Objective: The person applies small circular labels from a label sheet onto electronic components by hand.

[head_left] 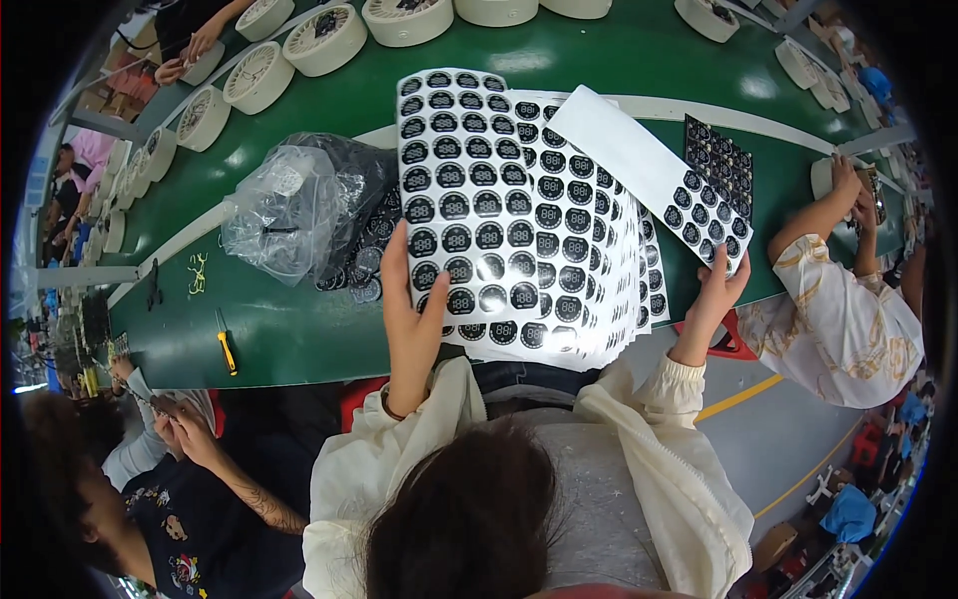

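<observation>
My left hand (414, 309) grips the lower left edge of a white sheet full of round black stickers (469, 190), its thumb on top and the other fingers mostly hidden at the edge. Under that sheet lies a fanned stack of similar sticker sheets (584, 260). To the right, my right hand (716, 292) pinches the lower end of a narrower sheet (624, 140). Its upper part is blank white, and a few rows of round black stickers remain near my fingers. Beside this sheet rests a dark panel of small boards (720, 160).
A clear plastic bag (284, 210) sits left of the sheets, with loose round black pieces (369, 250) by it. A yellow-handled screwdriver (228, 349) lies on the green table (299, 354). Round cream housings (324, 40) line the far side. Co-workers sit left (190, 439) and right (838, 309).
</observation>
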The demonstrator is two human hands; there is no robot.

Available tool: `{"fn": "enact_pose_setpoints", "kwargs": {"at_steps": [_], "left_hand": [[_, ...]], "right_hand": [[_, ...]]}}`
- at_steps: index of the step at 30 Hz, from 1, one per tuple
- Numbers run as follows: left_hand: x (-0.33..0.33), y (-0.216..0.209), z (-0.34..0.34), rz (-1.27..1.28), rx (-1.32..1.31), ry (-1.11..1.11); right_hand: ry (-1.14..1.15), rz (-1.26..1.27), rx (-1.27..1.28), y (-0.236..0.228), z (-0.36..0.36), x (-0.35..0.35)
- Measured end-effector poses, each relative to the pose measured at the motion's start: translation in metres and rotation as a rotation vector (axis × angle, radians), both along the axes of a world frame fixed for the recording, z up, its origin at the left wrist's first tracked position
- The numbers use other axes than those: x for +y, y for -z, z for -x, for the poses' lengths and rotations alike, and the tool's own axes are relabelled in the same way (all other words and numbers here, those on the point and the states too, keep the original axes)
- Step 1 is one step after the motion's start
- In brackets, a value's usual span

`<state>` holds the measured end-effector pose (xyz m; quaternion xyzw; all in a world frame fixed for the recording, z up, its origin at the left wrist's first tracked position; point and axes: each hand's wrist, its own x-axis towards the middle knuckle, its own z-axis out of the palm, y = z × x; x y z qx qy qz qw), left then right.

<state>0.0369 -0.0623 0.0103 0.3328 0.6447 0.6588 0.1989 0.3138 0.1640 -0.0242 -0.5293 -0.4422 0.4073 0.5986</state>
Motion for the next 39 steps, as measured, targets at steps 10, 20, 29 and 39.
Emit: {"fn": "enact_pose_setpoints", "kwargs": {"at_steps": [10, 20, 29, 39], "left_hand": [[-0.019, -0.029, -0.002, -0.125, 0.036, -0.121], [-0.025, -0.01, -0.018, -0.586, 0.07, 0.294], [-0.013, -0.04, -0.025, -0.201, 0.208, 0.494], [-0.009, -0.056, -0.045, -0.019, -0.01, 0.528]], "right_hand": [[0.163, -0.464, -1.294, -0.003, -0.018, -0.013], [-0.959, -0.24, 0.321, -0.087, 0.075, -0.068], [-0.977, -0.045, 0.504, -0.116, 0.095, -0.1], [-0.914, -0.05, 0.179, -0.123, 0.107, -0.099]]}}
